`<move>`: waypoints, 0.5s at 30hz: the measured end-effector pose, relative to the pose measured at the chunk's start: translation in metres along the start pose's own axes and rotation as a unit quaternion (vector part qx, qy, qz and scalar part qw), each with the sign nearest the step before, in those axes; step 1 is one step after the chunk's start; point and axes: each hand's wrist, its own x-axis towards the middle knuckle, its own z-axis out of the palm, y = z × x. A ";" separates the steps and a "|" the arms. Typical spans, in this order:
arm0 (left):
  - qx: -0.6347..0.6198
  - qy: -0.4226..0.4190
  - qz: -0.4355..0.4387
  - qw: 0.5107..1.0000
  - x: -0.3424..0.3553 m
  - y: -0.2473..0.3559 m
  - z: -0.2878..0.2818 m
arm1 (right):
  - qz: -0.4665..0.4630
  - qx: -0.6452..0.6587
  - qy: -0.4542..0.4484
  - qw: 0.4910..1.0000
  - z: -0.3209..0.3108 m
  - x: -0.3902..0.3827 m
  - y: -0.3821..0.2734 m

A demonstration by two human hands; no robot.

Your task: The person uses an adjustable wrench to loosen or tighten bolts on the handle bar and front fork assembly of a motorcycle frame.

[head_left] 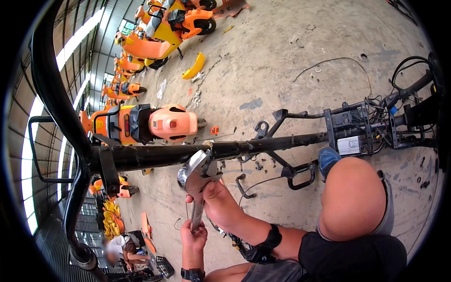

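Observation:
A large silver adjustable wrench [198,214] stands with its head up against the black frame tube [282,141] of a stripped scooter. My left hand [193,237] is closed round the lower end of the wrench's handle. My right hand [218,202] is closed at the wrench just below its head, thumb against the jaw side. Close above the head, a small rusty fitting [208,144] shows on the tube. Whether the jaws grip anything is hidden behind the wrench head.
Wiring and a silver box [348,145] sit on the frame at right, near my shoe [329,160]. Orange-yellow scooters [174,123] stand at left. A yellow curved panel [194,66] and loose metal parts lie on the concrete floor. Another person [123,248] sits at lower left by a black crate [164,266].

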 end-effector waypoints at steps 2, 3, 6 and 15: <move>0.009 -0.005 -0.004 1.000 0.000 0.004 0.003 | -0.034 -0.022 0.044 0.998 0.006 0.000 0.000; 0.010 -0.005 -0.005 1.000 0.000 0.004 0.002 | -0.035 -0.022 0.045 0.998 0.005 -0.001 0.003; 0.005 -0.008 -0.005 1.000 -0.004 0.005 0.002 | -0.024 -0.012 0.056 0.998 0.003 -0.003 0.010; 0.006 -0.002 0.001 1.000 -0.009 0.002 0.006 | -0.017 -0.004 0.061 0.998 0.004 -0.005 0.008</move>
